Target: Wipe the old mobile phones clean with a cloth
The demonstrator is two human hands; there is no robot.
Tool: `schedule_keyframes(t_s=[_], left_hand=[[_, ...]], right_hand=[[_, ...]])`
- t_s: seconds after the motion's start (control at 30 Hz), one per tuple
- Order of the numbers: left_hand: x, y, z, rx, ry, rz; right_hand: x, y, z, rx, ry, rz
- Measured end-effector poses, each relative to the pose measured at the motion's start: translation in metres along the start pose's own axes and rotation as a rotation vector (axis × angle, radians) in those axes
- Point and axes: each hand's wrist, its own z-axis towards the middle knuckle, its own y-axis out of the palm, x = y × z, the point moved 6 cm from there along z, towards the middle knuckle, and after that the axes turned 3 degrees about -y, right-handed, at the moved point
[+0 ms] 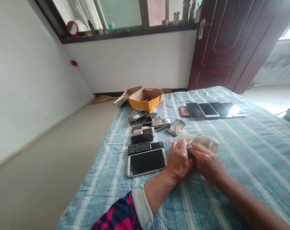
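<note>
Between my left hand (179,161) and right hand (208,160): something dark (189,154), mostly hidden; probably stiff, best steadied by its edges. Under my right fingers, closed on it: pale cloth (210,143), likely soft, light; pinch the gathered part. Left fingers bent, close together; cannot tell their hold. Beyond both: grey phone (176,127), likely slick, fragile-faced. Farther: yellow box (143,105).
</note>
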Motion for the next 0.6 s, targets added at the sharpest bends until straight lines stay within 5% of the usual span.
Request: schedule_keyframes(t_s=[0.13, 0.43, 0.6], left_hand=[[0.0, 0.0, 0.0, -0.003, 0.002, -0.004], [-0.001, 0.001, 0.0, -0.001, -0.008, 0.034], [0.0, 0.0, 0.0, -0.002, -0.021, 0.028]], right_hand=[[-0.002, 0.002, 0.004, -0.02, -0.034, 0.084], [0.055, 0.003, 0.005, 0.083, 0.176, 0.008], [0.055, 0.0, 0.002, 0.108, 0.178, -0.073]])
